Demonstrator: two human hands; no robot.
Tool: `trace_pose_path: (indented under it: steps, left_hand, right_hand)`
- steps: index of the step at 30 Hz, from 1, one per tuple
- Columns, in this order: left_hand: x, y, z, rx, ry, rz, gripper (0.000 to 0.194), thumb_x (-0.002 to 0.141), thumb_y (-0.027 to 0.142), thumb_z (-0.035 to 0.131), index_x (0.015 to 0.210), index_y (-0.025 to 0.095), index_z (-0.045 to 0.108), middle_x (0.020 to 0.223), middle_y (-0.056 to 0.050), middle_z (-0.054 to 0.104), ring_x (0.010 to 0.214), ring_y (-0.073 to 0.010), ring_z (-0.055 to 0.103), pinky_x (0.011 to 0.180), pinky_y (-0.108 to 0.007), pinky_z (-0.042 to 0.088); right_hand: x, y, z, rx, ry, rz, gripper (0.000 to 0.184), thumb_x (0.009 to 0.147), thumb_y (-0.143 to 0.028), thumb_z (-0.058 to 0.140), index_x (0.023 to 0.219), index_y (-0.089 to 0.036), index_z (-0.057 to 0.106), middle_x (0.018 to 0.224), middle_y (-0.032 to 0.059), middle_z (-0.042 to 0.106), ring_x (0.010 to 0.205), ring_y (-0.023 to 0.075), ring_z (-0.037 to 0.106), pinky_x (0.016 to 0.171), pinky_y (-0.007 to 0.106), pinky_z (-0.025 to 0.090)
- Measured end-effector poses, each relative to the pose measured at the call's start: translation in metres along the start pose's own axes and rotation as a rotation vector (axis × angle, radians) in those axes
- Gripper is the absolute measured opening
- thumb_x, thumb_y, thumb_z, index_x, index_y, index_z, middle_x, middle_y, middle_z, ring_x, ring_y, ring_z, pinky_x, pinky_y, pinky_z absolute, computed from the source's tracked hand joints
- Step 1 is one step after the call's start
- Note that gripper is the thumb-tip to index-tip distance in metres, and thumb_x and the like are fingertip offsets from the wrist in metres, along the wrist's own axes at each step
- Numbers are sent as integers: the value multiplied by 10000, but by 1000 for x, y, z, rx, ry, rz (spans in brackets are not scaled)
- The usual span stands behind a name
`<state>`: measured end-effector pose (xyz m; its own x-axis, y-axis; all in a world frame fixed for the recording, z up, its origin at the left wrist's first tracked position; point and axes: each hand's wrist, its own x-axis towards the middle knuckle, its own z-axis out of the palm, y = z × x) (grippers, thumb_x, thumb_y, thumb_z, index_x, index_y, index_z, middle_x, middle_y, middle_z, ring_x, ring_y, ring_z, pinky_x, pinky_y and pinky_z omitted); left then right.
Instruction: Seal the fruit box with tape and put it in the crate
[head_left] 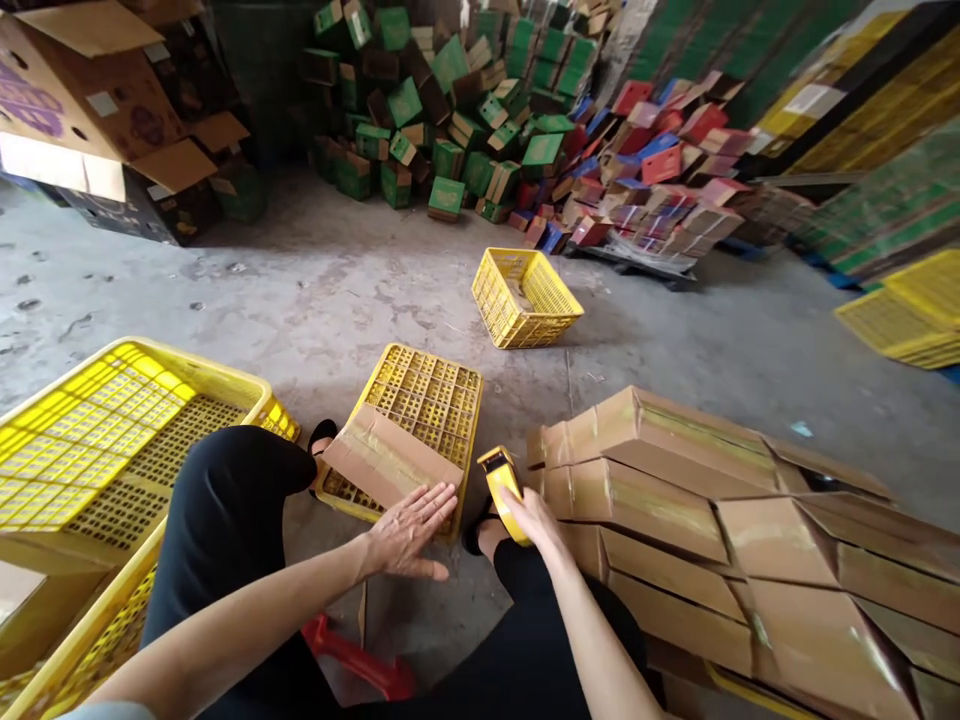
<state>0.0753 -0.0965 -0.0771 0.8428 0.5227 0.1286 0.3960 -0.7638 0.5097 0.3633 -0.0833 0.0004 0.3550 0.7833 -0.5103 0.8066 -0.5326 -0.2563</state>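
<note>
Quietly, the left hand lay flat over the near right end of one cardboard carton, its four fingers straight and close together, its thumb held apart. To its right, the right hand had its fingers wrapped around one yellow tape dispenser, held beside the carton without touching it. The carton rested on one upturned yellow crate on the floor, with two feet showing, one on each side. One red plastic piece lay below the left forearm.

On the left stood one large yellow crate, partly blocked from sight by the left knee. On the right, close to the dispenser, a stack of brown cartons, at least six, crowded that side. Straight ahead, well apart from the upturned crate, one smaller yellow basket stood open side up.

Farther back, a heap of green boxes and another of red and blue boxes closed off the floor, both too jumbled to count. Large brown boxes stood at the far left, and yellow crates at the far right.
</note>
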Motion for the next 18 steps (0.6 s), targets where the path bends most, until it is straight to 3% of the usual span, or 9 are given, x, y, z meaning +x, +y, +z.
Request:
trace_pose_path:
  steps: [5, 9, 12, 14, 16, 18]
  left_hand:
    - [-4, -11, -19, 14, 148, -151, 932, 1045, 704, 393, 1713, 217, -37, 1760, -155, 145, 1630, -309, 174, 1302, -506, 267]
    - [-23, -53, -47, 72, 312, -374, 780, 1095, 601, 344, 1712, 208, 73, 1755, -178, 177, 1634, -319, 148, 1296, -567, 256]
    - [-38, -95, -65, 78, 434, -596, 755, 1085, 604, 351, 1686, 174, 194, 1744, -213, 198, 1628, -361, 149, 1269, -630, 272]
    - [-44, -118, -71, 18, 479, -725, 796, 1063, 626, 375, 1653, 106, 259, 1726, -253, 225, 1623, -374, 165, 1276, -611, 267]
    - [-46, -132, -72, -109, 465, -848, 845, 1044, 645, 384, 1629, 44, 286, 1703, -279, 268, 1614, -360, 216, 1302, -537, 247]
    - [-46, -139, -70, -234, 447, -942, 848, 1028, 660, 401, 1624, 63, 309, 1687, -252, 331, 1596, -329, 291, 1313, -479, 240]
  right_hand:
    - [47, -56, 24, -53, 57, -125, 477, 1016, -517, 570, 1254, -126, 705, 1294, 239, 746, 1259, 348, 692, 995, 358, 493]
    - [80, -86, 40, -24, 109, -198, 406, 1021, -435, 607, 1258, -116, 689, 1267, 253, 750, 1283, 352, 672, 1102, 412, 423]
    - [98, -95, 48, 48, 129, -266, 334, 969, -317, 696, 1240, -122, 699, 1313, 227, 738, 1354, 322, 622, 1223, 430, 296]
    - [106, -95, 50, 119, 117, -305, 300, 935, -275, 731, 1207, -147, 723, 1325, 176, 746, 1359, 286, 620, 1258, 412, 253]
    - [107, -92, 48, 202, 107, -318, 283, 962, -283, 688, 1220, -177, 732, 1339, 128, 749, 1345, 246, 634, 1246, 370, 296]
    - [99, -86, 45, 289, 127, -286, 345, 1044, -319, 539, 1324, -189, 692, 1426, 115, 702, 1374, 217, 611, 1214, 330, 355]
